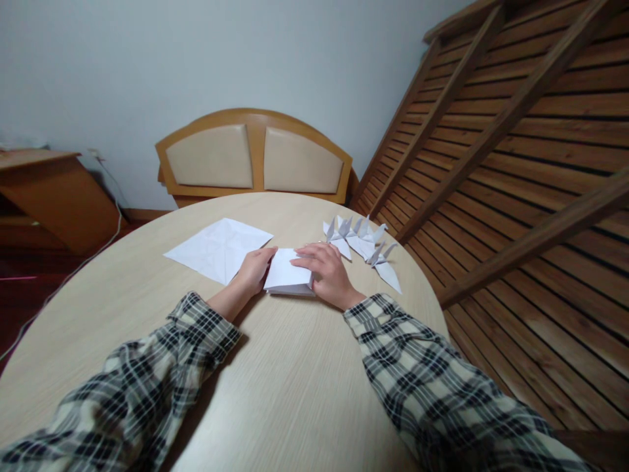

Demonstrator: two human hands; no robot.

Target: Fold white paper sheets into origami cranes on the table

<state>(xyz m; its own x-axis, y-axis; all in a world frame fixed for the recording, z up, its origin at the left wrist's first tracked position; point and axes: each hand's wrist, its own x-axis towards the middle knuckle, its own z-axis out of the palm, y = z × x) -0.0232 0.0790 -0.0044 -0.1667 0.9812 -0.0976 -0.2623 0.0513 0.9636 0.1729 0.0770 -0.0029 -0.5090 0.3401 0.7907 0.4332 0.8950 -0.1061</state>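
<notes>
A folded white paper (284, 272) lies on the round wooden table (275, 380), between my two hands. My left hand (254, 270) grips its left edge with curled fingers. Pressing down on its right side is my right hand (328, 271), fingers laid flat across the top. Both my arms wear plaid sleeves.
A creased, unfolded white sheet (219, 248) lies to the left of the hands. Several folded paper cranes (362, 244) sit to the right near the table edge. A wooden chair back (253, 157) stands behind the table, and a slatted wooden frame (515, 151) leans at right.
</notes>
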